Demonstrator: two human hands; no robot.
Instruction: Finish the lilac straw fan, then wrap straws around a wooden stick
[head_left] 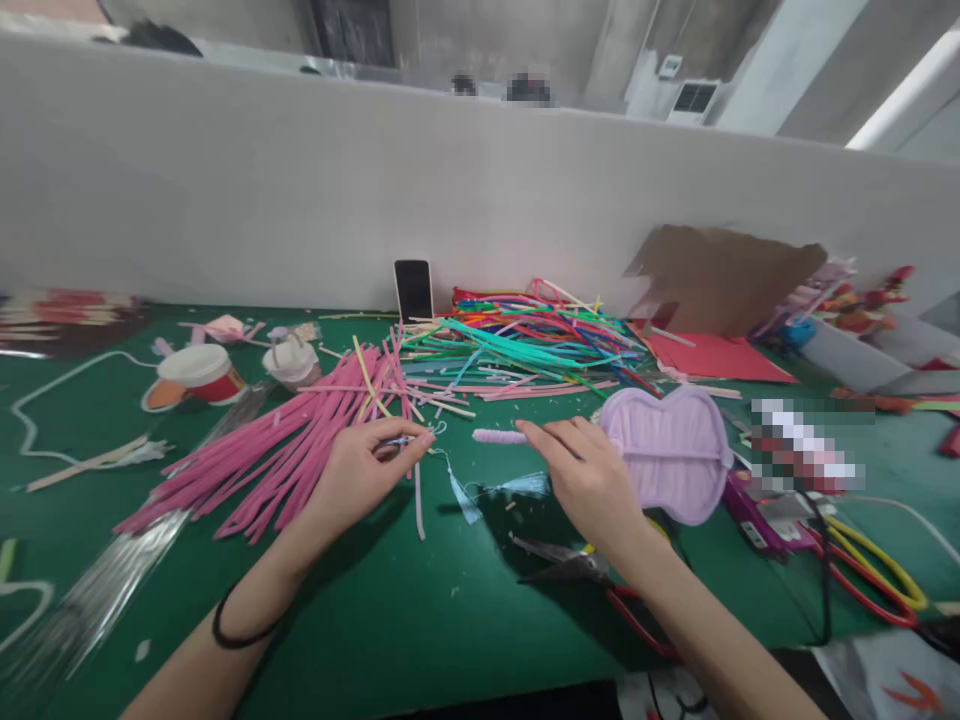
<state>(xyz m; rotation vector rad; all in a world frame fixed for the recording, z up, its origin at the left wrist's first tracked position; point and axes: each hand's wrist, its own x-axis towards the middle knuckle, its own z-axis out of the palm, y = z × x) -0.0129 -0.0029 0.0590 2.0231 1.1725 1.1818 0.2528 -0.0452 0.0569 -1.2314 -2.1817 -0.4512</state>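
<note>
While left hand (360, 472) pinches thread (444, 462) (pale blue), right hand (589, 475) pinches lilac stem (496, 436)

Counting it up: two hands are working here, a left hand (360, 470) and a right hand (585, 480); one lilac stick (499, 436) is sitting at the right fingertips; one pale blue thread (457, 490) is trailing from the left hand; one lilac pad (667, 455) is lying just right of the right hand; one pair of scissors (570, 565) is lying under the right wrist; two lidded cups, a red cup (196, 375) and a small brown cup (291, 362), are standing left of the left hand; one phone (413, 290) is leaning beyond both; the pink sticks (277, 450) by the left hand are piling up way past counting.
</note>
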